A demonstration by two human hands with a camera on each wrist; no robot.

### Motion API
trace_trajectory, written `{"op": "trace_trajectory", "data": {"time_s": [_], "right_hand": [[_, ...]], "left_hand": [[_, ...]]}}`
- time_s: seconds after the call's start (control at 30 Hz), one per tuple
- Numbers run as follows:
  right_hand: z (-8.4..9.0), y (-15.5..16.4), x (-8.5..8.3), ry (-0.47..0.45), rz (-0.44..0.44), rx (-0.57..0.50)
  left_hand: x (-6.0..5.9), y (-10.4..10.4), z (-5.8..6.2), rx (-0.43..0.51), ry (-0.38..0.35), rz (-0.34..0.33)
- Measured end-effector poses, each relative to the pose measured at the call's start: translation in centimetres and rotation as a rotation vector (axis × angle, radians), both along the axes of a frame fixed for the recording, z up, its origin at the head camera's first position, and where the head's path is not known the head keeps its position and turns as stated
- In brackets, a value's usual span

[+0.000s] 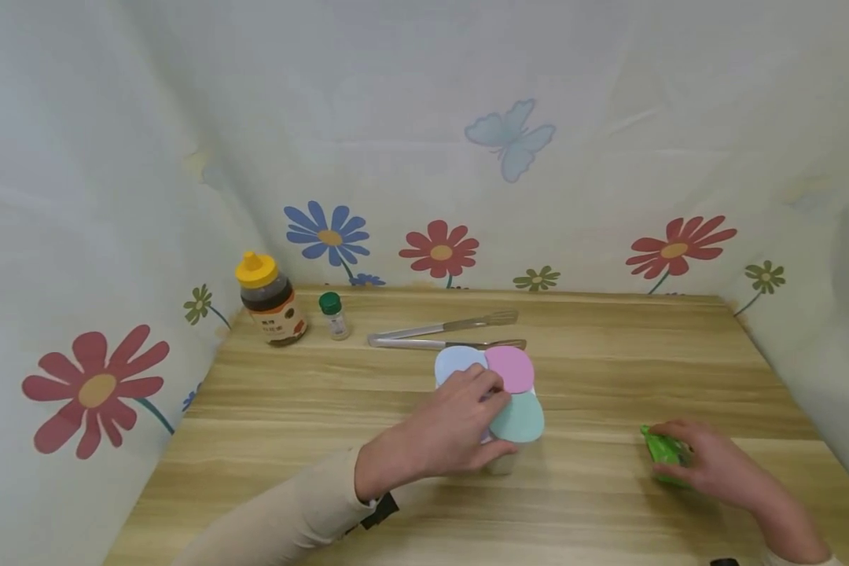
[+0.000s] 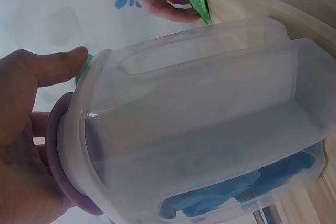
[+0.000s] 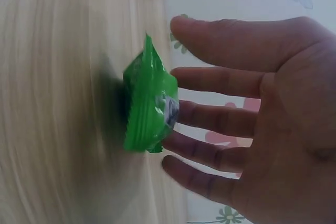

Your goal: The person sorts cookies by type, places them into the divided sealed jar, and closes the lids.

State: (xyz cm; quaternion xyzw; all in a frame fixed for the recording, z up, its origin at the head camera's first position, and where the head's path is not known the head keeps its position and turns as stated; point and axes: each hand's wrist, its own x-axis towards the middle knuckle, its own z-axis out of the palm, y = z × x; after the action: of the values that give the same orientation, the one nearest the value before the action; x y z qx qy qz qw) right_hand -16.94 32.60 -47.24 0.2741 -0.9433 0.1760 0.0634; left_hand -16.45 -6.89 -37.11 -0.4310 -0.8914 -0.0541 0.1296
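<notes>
A clear plastic container (image 1: pixel 504 464) with round lids in pale blue (image 1: pixel 455 362), pink (image 1: pixel 511 368) and teal (image 1: pixel 518 420) stands mid-table. My left hand (image 1: pixel 477 417) grips it from the near side, fingers on top and thumb on its wall. In the left wrist view the container (image 2: pixel 210 129) fills the frame, with something blue (image 2: pixel 236 192) inside and a purple lid (image 2: pixel 55 150) against my left hand (image 2: pixel 21 129). A green packet (image 1: pixel 661 450) lies on the table at the right. My right hand (image 1: pixel 707 464) covers it, and the fairly straight fingers (image 3: pixel 210 114) touch the packet (image 3: pixel 149 106).
At the back left stand a honey bottle (image 1: pixel 270 299) with a yellow cap and a small green-capped bottle (image 1: pixel 334 314). Metal tongs (image 1: pixel 446 332) lie behind the container. The wooden table (image 1: pixel 608 354) is walled by flowered cloth on three sides.
</notes>
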Motion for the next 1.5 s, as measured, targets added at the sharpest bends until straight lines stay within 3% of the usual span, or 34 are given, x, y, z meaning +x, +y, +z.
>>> {"op": "trace_trajectory", "data": {"time_s": [0.07, 0.33, 0.53, 0.8, 0.93, 1.1, 1.2, 1.5], "right_hand": [[0.0, 0.2, 0.1, -0.021, 0.005, 0.014], [0.2, 0.5, -0.6, -0.272, -0.085, 0.066], [0.8, 0.1, -1.7, -0.366, -0.112, 0.119], [1.3, 0.0, -2.1, -0.397, -0.129, 0.14], [1.4, 0.0, -2.1, -0.378, -0.106, 0.115], [1.4, 0.0, -2.0, -0.324, -0.085, 0.083], [1.2, 0.0, -1.8, -0.29, -0.09, 0.078], [0.9, -0.6, -1.5, -0.262, -0.129, 0.056]], "left_hand": [[0.0, 0.0, -0.1, 0.009, 0.02, 0.005], [0.0, 0.6, -0.2, -0.006, 0.152, 0.007], [-0.1, 0.7, -0.1, -0.047, 0.219, -0.007], [-1.1, 0.6, 0.3, 0.115, 0.294, -0.039], [-1.0, 0.1, 0.7, 0.122, 0.229, -0.052], [-1.3, -0.4, 0.7, 0.267, -0.002, -0.029], [-1.5, -0.8, 0.6, 0.331, -0.094, -0.017], [-1.8, -1.1, 0.2, 0.364, -0.144, -0.012]]}}
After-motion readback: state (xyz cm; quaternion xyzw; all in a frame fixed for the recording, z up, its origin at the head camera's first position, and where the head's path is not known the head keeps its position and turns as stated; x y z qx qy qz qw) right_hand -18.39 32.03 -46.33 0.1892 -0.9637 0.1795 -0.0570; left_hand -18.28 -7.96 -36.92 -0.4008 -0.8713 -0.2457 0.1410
